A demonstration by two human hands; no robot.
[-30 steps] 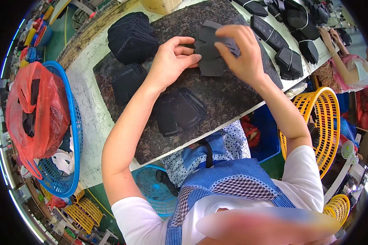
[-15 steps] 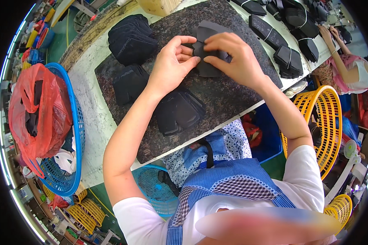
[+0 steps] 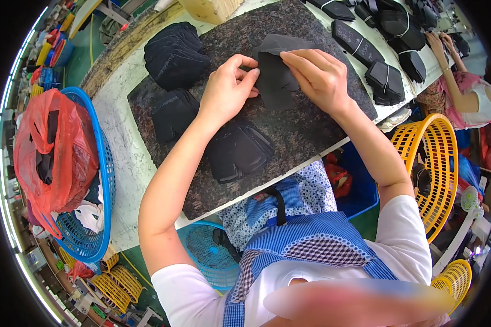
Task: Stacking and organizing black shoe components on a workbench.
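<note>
Two hands work one black fabric piece (image 3: 275, 76) lying on the dark mat (image 3: 311, 136) of the tabletop (image 3: 120, 141). Left hand (image 3: 226, 90) fingers pinch its left edge; right hand (image 3: 319, 79) fingers press flat on its right side. Black stacks (image 3: 175, 54) sit to the left.

Pretty cluttered workshop here. A pale worktable (image 3: 120, 163) with a dark speckled mat (image 3: 305, 131) on top sits over a green floor (image 3: 82, 54). Blue mesh basket (image 3: 101, 163) with a red plastic bag (image 3: 54, 147) on the left, yellow baskets (image 3: 436, 163) on the right, bright even light everywhere.
</note>
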